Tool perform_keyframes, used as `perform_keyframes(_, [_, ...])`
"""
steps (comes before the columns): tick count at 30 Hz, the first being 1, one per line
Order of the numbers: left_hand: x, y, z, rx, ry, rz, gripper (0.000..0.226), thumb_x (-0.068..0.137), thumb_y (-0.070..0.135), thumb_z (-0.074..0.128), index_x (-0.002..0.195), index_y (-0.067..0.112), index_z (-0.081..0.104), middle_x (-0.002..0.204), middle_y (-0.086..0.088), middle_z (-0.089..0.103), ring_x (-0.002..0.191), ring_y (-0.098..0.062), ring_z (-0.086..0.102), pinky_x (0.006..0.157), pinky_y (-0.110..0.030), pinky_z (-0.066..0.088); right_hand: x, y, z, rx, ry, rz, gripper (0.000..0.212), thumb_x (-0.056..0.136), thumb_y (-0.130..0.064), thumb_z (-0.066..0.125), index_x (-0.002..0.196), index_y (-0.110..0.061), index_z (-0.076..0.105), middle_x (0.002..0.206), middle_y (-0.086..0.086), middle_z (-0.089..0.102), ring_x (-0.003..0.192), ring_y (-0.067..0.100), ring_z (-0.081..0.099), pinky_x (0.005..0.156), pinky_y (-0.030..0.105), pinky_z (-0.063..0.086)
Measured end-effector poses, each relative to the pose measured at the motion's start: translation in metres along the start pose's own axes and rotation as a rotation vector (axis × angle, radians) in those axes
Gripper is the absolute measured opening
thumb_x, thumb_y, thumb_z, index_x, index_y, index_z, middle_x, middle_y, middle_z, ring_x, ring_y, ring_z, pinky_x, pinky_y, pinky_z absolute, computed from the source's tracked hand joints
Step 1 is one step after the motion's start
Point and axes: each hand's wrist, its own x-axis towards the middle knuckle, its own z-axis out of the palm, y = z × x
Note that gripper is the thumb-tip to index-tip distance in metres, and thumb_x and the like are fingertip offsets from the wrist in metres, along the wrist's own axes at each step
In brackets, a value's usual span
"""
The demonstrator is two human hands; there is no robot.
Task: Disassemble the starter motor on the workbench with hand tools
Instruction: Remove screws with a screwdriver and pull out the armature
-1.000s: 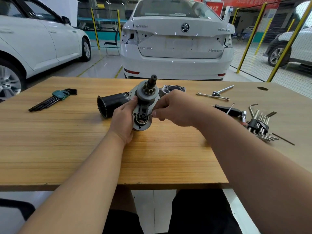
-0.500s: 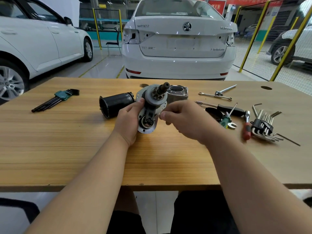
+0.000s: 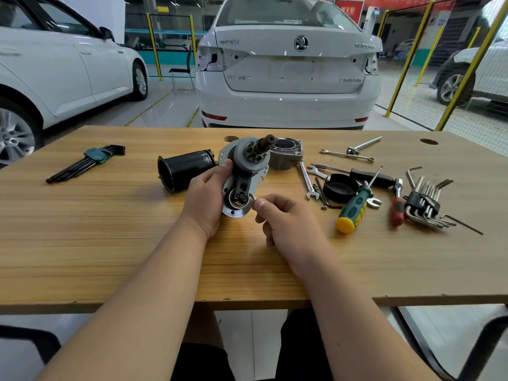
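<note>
My left hand (image 3: 204,198) grips the starter motor's drive assembly (image 3: 243,171), a grey plate with a pinion shaft pointing up and a black fork lever on its face, held upright on the wooden workbench (image 3: 110,243). My right hand (image 3: 286,220) pinches a small metal pin (image 3: 253,197) that sticks out beside the lever's lower end. The black motor casing (image 3: 187,167) lies on its side just behind my left hand. The grey nose housing (image 3: 287,154) sits behind the assembly.
To the right lie wrenches (image 3: 306,180), a black cap (image 3: 341,188), a green-and-yellow screwdriver (image 3: 353,209), a red-handled tool (image 3: 397,213) and a hex key set (image 3: 424,204). Another hex key set (image 3: 88,162) lies far left. White cars stand behind the bench.
My right hand has drawn back toward me from the assembly, now pinching a small pin at the lever's base. Tools on the right have come into view.
</note>
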Motion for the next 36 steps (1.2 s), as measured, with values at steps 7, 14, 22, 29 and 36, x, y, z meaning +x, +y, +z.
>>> perform_keyframes(7, [0.0,0.0,0.0,0.009,-0.005,0.0,0.026,0.098,0.029,0.052,0.095,0.014,0.072,0.097,-0.013,0.074,0.095,-0.027,0.07,0.08,-0.038,0.054,0.0,0.001,0.003,0.035,0.014,0.045,0.024,0.093,-0.029,0.06,0.071,-0.025,0.069,0.061,-0.012,0.059,0.049,0.008,0.045,0.047,0.026,0.041])
perform_keyframes(14, [-0.001,0.0,0.001,-0.011,0.023,0.002,0.026,0.098,0.03,0.052,0.093,0.014,0.072,0.09,-0.008,0.075,0.086,-0.021,0.071,0.07,-0.032,0.054,-0.007,-0.008,0.017,0.273,0.022,0.194,0.022,0.098,-0.027,0.054,0.088,-0.012,0.067,0.065,-0.006,0.054,0.046,0.007,0.042,0.044,0.024,0.045])
perform_keyframes(22, [-0.001,0.0,0.001,-0.039,0.054,0.008,0.027,0.098,0.031,0.052,0.09,0.018,0.074,0.09,-0.006,0.075,0.089,-0.021,0.07,0.078,-0.035,0.052,-0.009,-0.015,0.025,0.547,0.001,0.287,0.017,0.098,-0.023,0.057,0.095,-0.007,0.063,0.061,-0.002,0.054,0.047,0.007,0.048,0.05,0.03,0.054])
perform_keyframes(29, [-0.001,-0.001,0.001,-0.033,0.047,0.005,0.026,0.098,0.029,0.054,0.089,0.016,0.074,0.093,-0.01,0.075,0.094,-0.027,0.069,0.084,-0.041,0.053,-0.007,-0.01,0.02,0.499,0.015,0.283,0.03,0.093,-0.024,0.064,0.106,0.003,0.062,0.065,0.0,0.054,0.046,0.007,0.048,0.053,0.031,0.056])
perform_keyframes(36, [-0.001,0.002,0.0,-0.049,0.04,-0.02,0.026,0.099,0.029,0.051,0.094,0.016,0.072,0.096,-0.01,0.075,0.096,-0.025,0.069,0.085,-0.039,0.054,0.0,-0.011,0.006,0.175,-0.024,0.217,0.017,0.092,-0.031,0.065,0.082,-0.017,0.063,0.067,-0.004,0.056,0.044,0.007,0.044,0.044,0.024,0.042])
